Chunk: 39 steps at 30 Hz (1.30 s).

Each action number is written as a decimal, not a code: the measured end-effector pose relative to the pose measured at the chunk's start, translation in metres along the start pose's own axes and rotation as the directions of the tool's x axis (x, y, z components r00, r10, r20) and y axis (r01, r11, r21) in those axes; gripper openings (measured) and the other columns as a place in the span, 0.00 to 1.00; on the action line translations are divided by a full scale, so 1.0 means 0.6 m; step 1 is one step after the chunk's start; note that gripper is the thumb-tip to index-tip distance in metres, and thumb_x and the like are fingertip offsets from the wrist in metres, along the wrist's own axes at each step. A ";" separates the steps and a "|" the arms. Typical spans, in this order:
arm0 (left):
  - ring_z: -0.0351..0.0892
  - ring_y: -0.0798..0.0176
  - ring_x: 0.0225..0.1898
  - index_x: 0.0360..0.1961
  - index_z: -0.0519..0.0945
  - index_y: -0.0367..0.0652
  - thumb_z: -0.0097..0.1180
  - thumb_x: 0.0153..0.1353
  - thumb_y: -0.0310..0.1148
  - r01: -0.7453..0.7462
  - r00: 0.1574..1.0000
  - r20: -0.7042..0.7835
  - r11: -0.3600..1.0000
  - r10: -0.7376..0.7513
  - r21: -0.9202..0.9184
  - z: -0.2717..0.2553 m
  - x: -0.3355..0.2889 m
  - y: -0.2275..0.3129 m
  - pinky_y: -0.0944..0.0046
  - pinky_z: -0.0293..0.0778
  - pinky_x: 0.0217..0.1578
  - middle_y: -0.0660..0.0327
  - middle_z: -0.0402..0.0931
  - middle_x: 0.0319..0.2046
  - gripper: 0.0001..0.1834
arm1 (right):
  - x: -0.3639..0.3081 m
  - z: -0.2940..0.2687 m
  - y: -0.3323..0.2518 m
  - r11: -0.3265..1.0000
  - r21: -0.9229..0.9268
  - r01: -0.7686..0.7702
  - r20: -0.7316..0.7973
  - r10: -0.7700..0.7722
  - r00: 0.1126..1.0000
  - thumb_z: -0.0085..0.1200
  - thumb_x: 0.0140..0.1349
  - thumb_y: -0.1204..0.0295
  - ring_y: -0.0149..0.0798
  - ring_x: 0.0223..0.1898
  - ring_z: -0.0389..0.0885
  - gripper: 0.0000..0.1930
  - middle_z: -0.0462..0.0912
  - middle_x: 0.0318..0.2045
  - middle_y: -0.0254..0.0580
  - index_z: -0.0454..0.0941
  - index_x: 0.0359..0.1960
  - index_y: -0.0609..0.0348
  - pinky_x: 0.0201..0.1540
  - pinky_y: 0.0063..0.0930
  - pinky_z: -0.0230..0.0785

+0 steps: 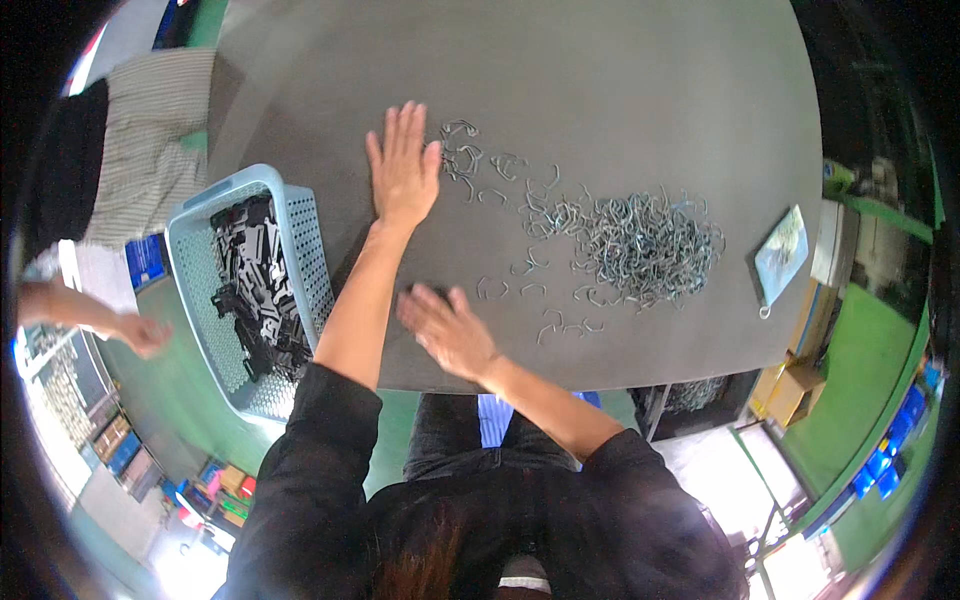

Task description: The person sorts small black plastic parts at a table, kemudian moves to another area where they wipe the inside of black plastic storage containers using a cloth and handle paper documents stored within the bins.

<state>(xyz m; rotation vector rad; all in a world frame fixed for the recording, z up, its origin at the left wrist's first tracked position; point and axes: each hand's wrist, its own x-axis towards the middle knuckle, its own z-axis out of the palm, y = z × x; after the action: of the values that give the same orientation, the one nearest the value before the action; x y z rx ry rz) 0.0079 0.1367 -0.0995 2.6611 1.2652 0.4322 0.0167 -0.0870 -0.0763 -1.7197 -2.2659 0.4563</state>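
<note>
My left hand (403, 170) lies flat on the grey table with its fingers stretched forward, beside a few loose curved metal hooks (462, 160). Closer to me, my right hand (447, 332) is spread palm down at the table's front part, its fingertips smeared by motion. Neither hand holds anything. A dense pile of small C-shaped metal hooks (652, 248) sits right of the hands, and several stray ones (570, 326) are scattered around it. Left of my left forearm stands a light blue perforated plastic basket (316, 255) with many black and grey flat parts (262, 290) inside.
A pale blue tag with a ring (782, 255) lies near the right edge of the grey table (600, 80). On the left, another person's hand (146, 335) hangs beyond the basket. Cardboard boxes (790, 392) and green shelving stand at the right.
</note>
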 end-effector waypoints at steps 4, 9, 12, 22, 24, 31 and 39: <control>0.48 0.57 0.66 0.62 0.59 0.44 0.33 0.66 0.43 -0.347 0.925 0.095 0.920 0.367 -0.181 0.031 0.040 0.092 0.47 0.43 0.63 0.60 0.57 0.63 0.26 | 0.017 -0.028 0.104 0.890 -0.045 -0.455 -0.262 0.429 0.865 0.48 0.55 0.64 0.36 0.67 0.49 0.26 0.61 0.62 0.32 0.65 0.58 0.50 0.63 0.57 0.37; 0.50 0.59 0.66 0.61 0.60 0.45 0.34 0.65 0.42 -0.628 0.709 0.134 0.706 0.692 -0.327 0.072 0.022 0.261 0.50 0.45 0.64 0.61 0.57 0.63 0.25 | -0.086 -0.069 0.189 0.724 -0.102 -0.682 -0.324 0.624 0.711 0.49 0.56 0.63 0.35 0.66 0.51 0.22 0.65 0.60 0.30 0.70 0.54 0.48 0.62 0.60 0.33; 0.51 0.60 0.65 0.61 0.61 0.44 0.35 0.65 0.42 -0.613 0.722 0.079 0.688 0.687 -0.388 0.100 -0.006 0.357 0.51 0.46 0.64 0.62 0.58 0.62 0.25 | -0.166 -0.077 0.223 0.675 -0.114 -0.729 -0.388 0.645 0.658 0.49 0.56 0.62 0.32 0.67 0.48 0.20 0.66 0.59 0.28 0.72 0.53 0.47 0.63 0.60 0.29; 0.72 0.54 0.50 0.46 0.76 0.49 0.50 0.58 0.34 -0.124 0.927 0.105 0.558 0.360 -0.820 0.069 0.013 0.432 0.60 0.69 0.49 0.59 0.74 0.45 0.13 | -0.262 -0.132 0.164 0.675 0.111 -0.729 -0.409 0.700 0.586 0.54 0.43 0.70 0.39 0.56 0.65 0.13 0.74 0.48 0.31 0.76 0.34 0.45 0.61 0.59 0.38; 0.70 0.54 0.52 0.46 0.77 0.51 0.51 0.58 0.33 -0.288 0.908 0.002 0.628 0.419 -0.723 0.078 0.034 0.457 0.58 0.67 0.50 0.60 0.74 0.45 0.14 | -0.228 -0.085 0.112 0.807 0.108 -0.581 -0.171 0.591 0.788 0.48 0.50 0.66 0.40 0.62 0.58 0.20 0.67 0.56 0.34 0.71 0.48 0.45 0.60 0.61 0.40; 0.56 0.51 0.62 0.56 0.67 0.63 0.54 0.56 0.40 -0.781 0.521 -0.080 0.436 0.850 -0.448 0.145 0.038 0.682 0.42 0.56 0.57 0.64 0.63 0.57 0.24 | -0.297 -0.052 0.169 0.812 0.027 -0.583 -0.235 0.572 0.786 0.39 0.59 0.67 0.34 0.68 0.44 0.25 0.54 0.65 0.23 0.61 0.61 0.41 0.62 0.63 0.33; 0.50 0.66 0.66 0.61 0.59 0.68 0.49 0.57 0.34 -0.927 0.360 0.219 0.321 0.907 0.194 0.221 0.144 0.792 0.41 0.51 0.61 0.74 0.54 0.63 0.30 | -0.391 -0.081 0.229 0.777 -0.072 -0.625 -0.364 0.563 0.742 0.41 0.58 0.67 0.32 0.68 0.46 0.24 0.58 0.63 0.23 0.64 0.59 0.42 0.64 0.60 0.26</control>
<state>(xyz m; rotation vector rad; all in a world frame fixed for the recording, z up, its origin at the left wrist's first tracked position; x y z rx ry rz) 0.4503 -0.0975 -0.0813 3.3558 -0.4838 0.2450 0.2190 -0.2742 -0.0901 -2.4162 -1.5255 0.0481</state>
